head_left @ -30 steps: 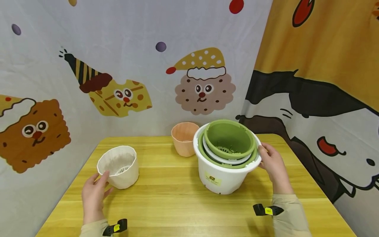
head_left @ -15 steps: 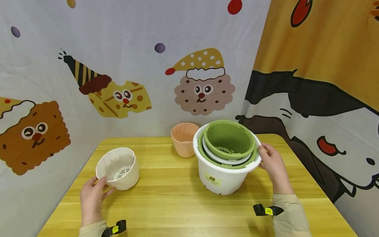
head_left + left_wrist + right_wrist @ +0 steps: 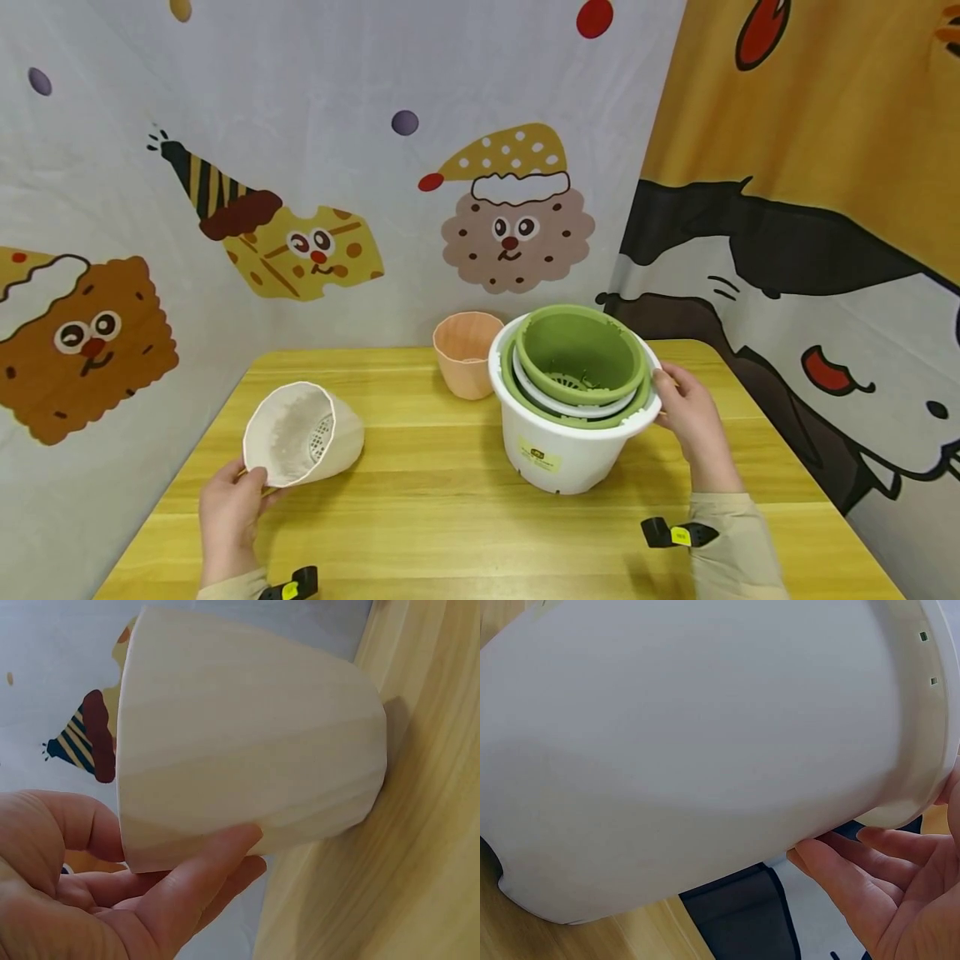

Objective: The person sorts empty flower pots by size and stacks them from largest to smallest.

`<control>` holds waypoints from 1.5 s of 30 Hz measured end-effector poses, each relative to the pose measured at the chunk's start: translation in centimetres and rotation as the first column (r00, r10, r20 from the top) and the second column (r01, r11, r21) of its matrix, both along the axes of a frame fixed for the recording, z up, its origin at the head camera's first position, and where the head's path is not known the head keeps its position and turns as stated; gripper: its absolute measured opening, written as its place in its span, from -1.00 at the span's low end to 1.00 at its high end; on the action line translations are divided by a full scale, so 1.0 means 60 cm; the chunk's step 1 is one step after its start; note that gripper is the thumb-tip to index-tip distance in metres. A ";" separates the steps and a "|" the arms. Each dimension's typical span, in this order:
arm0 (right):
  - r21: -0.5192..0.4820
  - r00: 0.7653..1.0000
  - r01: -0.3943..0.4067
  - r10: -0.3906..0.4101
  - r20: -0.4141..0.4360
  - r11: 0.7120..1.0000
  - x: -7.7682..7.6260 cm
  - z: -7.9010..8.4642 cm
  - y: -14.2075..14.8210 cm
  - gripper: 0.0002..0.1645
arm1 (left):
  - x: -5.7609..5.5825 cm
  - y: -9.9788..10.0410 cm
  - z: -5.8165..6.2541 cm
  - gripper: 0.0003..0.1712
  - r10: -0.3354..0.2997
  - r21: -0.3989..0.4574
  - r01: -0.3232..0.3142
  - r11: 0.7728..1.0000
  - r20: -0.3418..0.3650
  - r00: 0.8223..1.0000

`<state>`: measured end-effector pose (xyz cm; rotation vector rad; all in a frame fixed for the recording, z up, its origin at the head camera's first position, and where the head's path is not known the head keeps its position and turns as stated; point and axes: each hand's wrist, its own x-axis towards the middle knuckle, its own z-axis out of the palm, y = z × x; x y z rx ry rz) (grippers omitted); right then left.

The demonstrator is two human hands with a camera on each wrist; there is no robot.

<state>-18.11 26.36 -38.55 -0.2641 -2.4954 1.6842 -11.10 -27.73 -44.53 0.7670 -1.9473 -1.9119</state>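
On the left of the table, my left hand (image 3: 229,510) pinches the near-left rim of a cream-white faceted flower pot (image 3: 347,442), which tilts so that its mouth faces left and toward me. The left wrist view shows the thumb hooked at the rim and fingers along the outer wall of the pot (image 3: 247,735). On the right, my right hand (image 3: 690,421) grips the rim of a large white pot (image 3: 562,458) bearing a yellow label. Nested inside it are a green pot (image 3: 581,346), a white one and another green one. In the right wrist view, fingers touch the large pot's wall (image 3: 690,742).
A peach-coloured pot (image 3: 465,377) stands at the back of the wooden table (image 3: 420,508), just left of the large pot. Cartoon-printed cloth (image 3: 322,100) hangs behind the table and along both sides.
The cream-white pot has tipped from nearly upright onto its side edge, mouth turning left, as my left hand lowered its rim slightly. The right hand and the nested pots stay in place.
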 end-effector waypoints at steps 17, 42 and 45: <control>0.003 1.000 0.009 -0.009 -0.006 1.000 0.002 -0.001 0.003 -0.24 | 0.011 0.014 -0.001 -0.37 -0.010 0.068 0.013 0.998 -0.044 0.999; -0.016 1.000 0.009 -0.008 0.008 1.000 0.001 0.000 -0.003 -0.23 | -0.001 0.051 0.018 -0.37 -0.118 0.093 0.126 0.988 -0.088 0.989; -0.015 1.000 0.012 -0.012 0.006 1.000 0.000 0.000 -0.005 -0.23 | -0.005 0.056 0.023 -0.39 -0.136 0.095 0.145 0.985 -0.090 0.987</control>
